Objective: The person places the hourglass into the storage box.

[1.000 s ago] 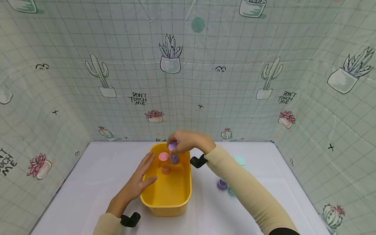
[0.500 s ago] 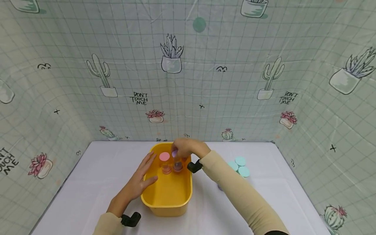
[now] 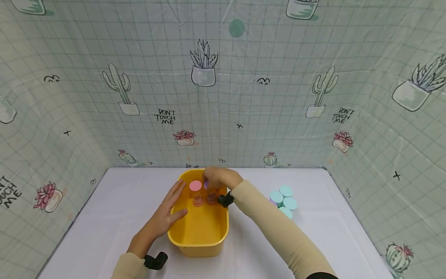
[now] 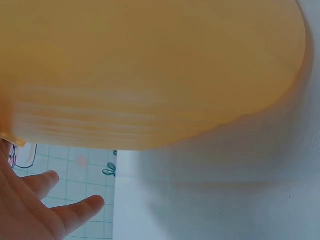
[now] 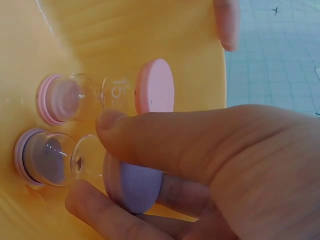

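A purple-capped sand timer [image 5: 137, 185] stands upright inside the yellow bin [image 3: 198, 246], its sand in the lower bulb. My right hand [image 3: 219, 177] reaches over the bin's far right rim and holds this timer near its top cap, thumb on one side and fingers on the other. Close beside it stands a pink-capped sand timer [image 5: 156, 87], marked 15. My left hand [image 3: 167, 211] rests at the bin's left rim with fingers spread. In the left wrist view, the bin's outer wall [image 4: 150, 65] fills most of the picture.
Several teal-capped sand timers [image 3: 285, 190] stand in a cluster on the white table [image 3: 139, 193], right of the bin. A purple cap [image 3: 272, 202] shows among them, partly behind my right sleeve [image 3: 275, 228]. A patterned cloth [image 3: 223, 97] hangs behind.
My right hand has lowered the purple sand timer into the bin beside the pink one. The right forearm has shifted left, uncovering more teal timers. My left hand stays put.
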The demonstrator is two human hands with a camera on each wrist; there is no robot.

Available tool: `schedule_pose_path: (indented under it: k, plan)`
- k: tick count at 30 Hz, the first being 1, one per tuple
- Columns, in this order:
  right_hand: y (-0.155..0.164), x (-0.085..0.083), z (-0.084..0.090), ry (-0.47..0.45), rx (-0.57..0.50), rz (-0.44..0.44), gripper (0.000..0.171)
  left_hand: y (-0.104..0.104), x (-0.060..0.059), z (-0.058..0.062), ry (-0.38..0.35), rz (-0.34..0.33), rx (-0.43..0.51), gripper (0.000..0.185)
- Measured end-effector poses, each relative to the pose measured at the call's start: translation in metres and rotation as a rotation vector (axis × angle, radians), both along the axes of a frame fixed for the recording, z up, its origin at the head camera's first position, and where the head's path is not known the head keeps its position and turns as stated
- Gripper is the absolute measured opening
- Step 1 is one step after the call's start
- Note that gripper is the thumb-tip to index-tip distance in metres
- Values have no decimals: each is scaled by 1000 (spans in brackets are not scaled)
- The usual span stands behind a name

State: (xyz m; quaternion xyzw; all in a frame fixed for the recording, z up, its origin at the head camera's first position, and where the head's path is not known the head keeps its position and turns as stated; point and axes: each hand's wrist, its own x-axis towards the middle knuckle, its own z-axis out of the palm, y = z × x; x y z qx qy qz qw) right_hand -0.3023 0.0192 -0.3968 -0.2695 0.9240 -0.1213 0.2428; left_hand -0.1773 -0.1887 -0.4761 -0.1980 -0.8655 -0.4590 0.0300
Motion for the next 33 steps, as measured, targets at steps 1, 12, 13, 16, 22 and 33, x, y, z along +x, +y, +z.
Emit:
schedule_pose_path:
  k: [1,12,13,16,22,33]
  plan:
    - [0,0,-1,-1,2,-5,19,0,0,0,3,0,-1,74]
    - [-1,2,0,-22,41,-43,23,1,0,0,15,-8,4,73]
    - [-1,2,1,-29,38,-48,24,1,0,0,19,-9,4,73]
    - [-3,3,1,-40,35,-58,24,0,0,-1,28,-8,3,73]
    - [-5,4,0,-56,38,-67,26,0,0,0,22,-4,-3,73]
    - [-6,2,-2,-44,46,-49,24,-1,0,0,20,-8,-7,73]
